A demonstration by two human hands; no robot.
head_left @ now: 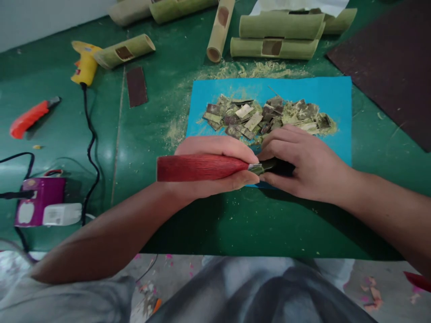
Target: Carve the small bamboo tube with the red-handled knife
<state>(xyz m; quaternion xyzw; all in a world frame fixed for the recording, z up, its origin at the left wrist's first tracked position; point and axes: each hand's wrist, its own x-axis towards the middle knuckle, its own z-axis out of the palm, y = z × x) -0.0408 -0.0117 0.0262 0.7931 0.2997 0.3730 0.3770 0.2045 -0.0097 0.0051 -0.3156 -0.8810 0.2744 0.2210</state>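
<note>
My left hand point(215, 146) is wrapped around the thick red wooden handle point(202, 168) of a tool that lies sideways in front of me. A short bit of metal shows at the handle's right end; the working end is hidden, so its kind cannot be told. Close against that end, my right hand point(299, 166) has thumb and fingers closed on something dark and narrow, mostly covered by the fingers. Just beyond both hands, a heap of cut bamboo chips, dark flakes and green shavings point(252, 119) lies on a blue sheet point(336, 94).
Bamboo tubes with cut windows point(283, 27) lie at the back. To the left are a yellow glue gun point(87, 65) with its cord, an orange utility knife point(30, 119), a dark rectangular piece point(136, 86) and a purple power adapter point(38, 202). A large dark sheet point(387, 58) covers the right.
</note>
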